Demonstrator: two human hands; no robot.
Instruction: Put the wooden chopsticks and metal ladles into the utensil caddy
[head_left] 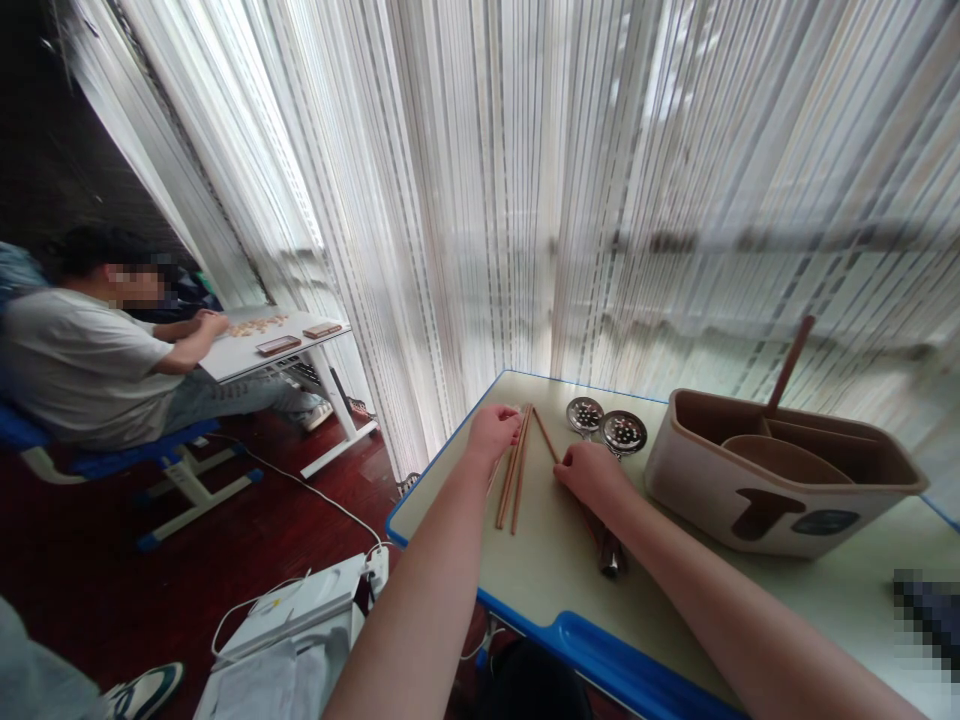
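Observation:
My left hand [495, 432] is closed, its fingers curled at the upper ends of several thin brown chopsticks [512, 485] lying on the table. Pinched in my right hand [592, 472] is a single chopstick [546, 437], slanting down toward the near side. Just beyond that hand are two metal slotted ladles [624, 432], side by side, with their perforated heads showing. A metal handle end [611, 557] sticks out below my right wrist, and the stretch between is hidden by the hand and forearm.
A beige utensil holder [720, 510] with brown compartments stands on the right, a brown stick [791, 365] rising from it. The table [540, 590] has a blue rim. A pixelated dark object [930, 615] lies far right. Another person [90, 350] sits at a white table on the left.

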